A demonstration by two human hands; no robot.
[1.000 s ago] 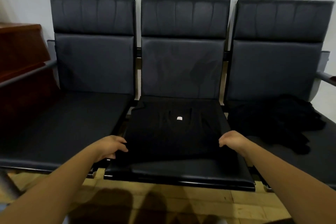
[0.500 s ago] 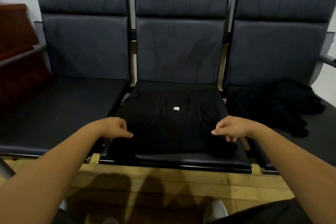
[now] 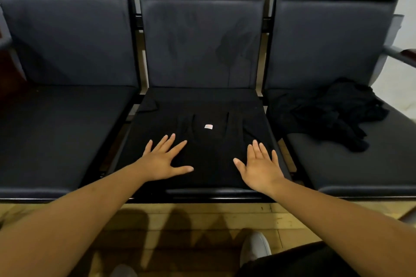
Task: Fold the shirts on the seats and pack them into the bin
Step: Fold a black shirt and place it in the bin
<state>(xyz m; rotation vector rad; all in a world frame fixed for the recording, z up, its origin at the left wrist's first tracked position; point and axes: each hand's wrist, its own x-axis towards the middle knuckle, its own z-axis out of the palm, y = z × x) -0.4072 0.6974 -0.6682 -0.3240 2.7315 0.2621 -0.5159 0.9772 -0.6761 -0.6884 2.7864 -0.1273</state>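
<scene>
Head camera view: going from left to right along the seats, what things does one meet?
Bare left seat → left hand → white label on the spread black shirt → right hand → crumpled black shirts on the right seat.

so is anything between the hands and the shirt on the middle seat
Nothing visible. The left hand and right hand lie flat, fingers spread, directly on the black shirt spread over the middle seat. The crumpled shirt lies apart on the right-hand seat. No bin is in view.
</scene>
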